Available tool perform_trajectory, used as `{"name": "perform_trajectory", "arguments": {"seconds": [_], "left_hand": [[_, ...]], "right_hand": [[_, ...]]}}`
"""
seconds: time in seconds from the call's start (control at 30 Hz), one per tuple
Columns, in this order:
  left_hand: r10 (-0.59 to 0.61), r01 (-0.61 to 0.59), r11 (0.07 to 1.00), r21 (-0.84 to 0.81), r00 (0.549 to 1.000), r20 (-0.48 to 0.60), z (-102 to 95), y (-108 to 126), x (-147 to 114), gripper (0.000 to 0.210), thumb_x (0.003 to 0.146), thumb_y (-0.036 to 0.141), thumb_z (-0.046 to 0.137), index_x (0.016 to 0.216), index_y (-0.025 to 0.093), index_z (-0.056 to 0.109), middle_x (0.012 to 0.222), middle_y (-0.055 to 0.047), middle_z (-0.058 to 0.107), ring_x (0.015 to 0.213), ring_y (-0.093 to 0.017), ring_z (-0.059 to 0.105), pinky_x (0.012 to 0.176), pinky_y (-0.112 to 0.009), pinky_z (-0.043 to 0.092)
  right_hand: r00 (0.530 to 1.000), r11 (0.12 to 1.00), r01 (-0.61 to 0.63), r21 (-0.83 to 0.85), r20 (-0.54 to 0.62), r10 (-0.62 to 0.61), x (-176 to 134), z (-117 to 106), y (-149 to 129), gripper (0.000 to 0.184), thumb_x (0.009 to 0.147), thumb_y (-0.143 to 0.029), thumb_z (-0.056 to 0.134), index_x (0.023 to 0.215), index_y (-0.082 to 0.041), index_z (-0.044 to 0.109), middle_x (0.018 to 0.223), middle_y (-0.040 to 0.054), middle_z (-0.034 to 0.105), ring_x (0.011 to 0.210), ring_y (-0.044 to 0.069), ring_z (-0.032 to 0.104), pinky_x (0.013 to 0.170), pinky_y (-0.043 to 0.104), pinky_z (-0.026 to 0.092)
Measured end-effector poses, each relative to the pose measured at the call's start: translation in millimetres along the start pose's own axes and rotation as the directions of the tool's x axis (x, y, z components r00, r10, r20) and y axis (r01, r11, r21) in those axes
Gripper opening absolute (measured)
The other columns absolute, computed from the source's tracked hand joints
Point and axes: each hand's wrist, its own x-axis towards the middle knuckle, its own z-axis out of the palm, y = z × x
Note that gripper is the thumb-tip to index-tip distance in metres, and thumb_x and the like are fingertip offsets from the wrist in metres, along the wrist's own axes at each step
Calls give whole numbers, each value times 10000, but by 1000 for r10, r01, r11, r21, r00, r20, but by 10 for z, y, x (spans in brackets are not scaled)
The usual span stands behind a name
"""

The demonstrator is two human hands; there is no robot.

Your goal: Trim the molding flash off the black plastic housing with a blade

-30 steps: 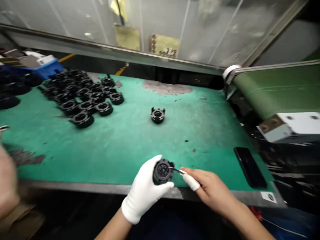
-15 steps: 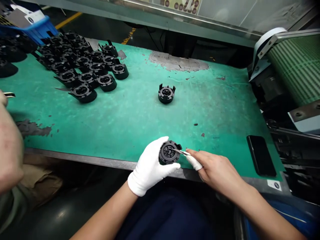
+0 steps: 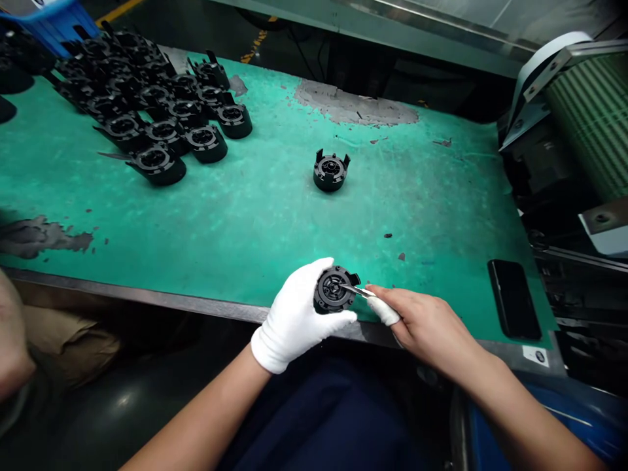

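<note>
The worker's left hand (image 3: pixel 299 307), in a white glove, grasps a round black part (image 3: pixel 333 294) just above the near edge of the green surface (image 3: pixel 235 222). The part is tipped so that its ringed face looks up toward the worker, and a short black tab (image 3: pixel 355 279) juts from its rim at about two o'clock. The right hand (image 3: pixel 432 320) is bare apart from a white cover (image 3: pixel 384 310) on the thumb; it pinches a slim tool (image 3: pixel 357 291) whose pointed metal end reaches in from three o'clock over the part's face. Whether the tip touches I can't tell from here.

Taking the held part as the middle of the dial, a similar part (image 3: pixel 331 173) stands alone at twelve o'clock, two prongs up, with a grey worn patch (image 3: pixel 358 108) beyond it. At ten o'clock a crowd of black parts (image 3: pixel 157 131) sits packed close together, near a blue crate (image 3: pixel 59 26). A tiny dark piece (image 3: pixel 388 235) lies between one and two. Out at three o'clock rests a black phone (image 3: pixel 514 299), and at two a green conveyor belt (image 3: pixel 596 124) slopes past the surface's end. Another person's arm (image 3: pixel 10 340) shows at nine.
</note>
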Motion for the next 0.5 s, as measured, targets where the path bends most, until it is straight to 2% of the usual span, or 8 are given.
{"name": "perform_trajectory", "arguments": {"seconds": [0.1, 0.3, 0.4, 0.5], "left_hand": [[-1, 1, 1000, -1, 1000, -2, -6, 8, 5, 900, 722, 559, 820, 1437, 206, 402, 1418, -100, 524, 1323, -267, 503, 1150, -437, 413], [9, -9, 1000, -19, 1000, 4, -8, 15, 11, 925, 709, 603, 814, 1437, 209, 403, 1417, -101, 529, 1322, -275, 506, 1147, -441, 416], [9, -9, 1000, -16, 1000, -4, 2, 13, 10, 925, 708, 611, 811, 1434, 205, 406, 1415, -97, 530, 1317, -268, 510, 1148, -430, 414], [6, -7, 1000, -16, 1000, -12, 11, 11, 8, 931, 701, 592, 826, 1432, 200, 405, 1418, -97, 526, 1322, -264, 505, 1151, -423, 412]], "right_hand": [[1000, 1000, -1, -9, 2, 1, -27, 44, -24, 420, 984, -272, 434, 1383, -282, 566, 1259, 52, 688, 1017, 246, 708, 837, 394, 592], [997, 982, -81, 172, 19, 79, -132, 129, -181, 427, 999, -256, 370, 1373, -256, 575, 1310, 28, 660, 1107, 251, 680, 936, 427, 564], [995, 972, -100, 212, 36, 95, -134, 93, -209, 430, 995, -253, 362, 1366, -267, 580, 1304, 12, 663, 1122, 255, 675, 934, 446, 566], [994, 979, -105, 177, 56, 97, -121, 36, -190, 435, 975, -236, 391, 1361, -292, 584, 1286, -9, 672, 1101, 263, 684, 900, 465, 582]]}}
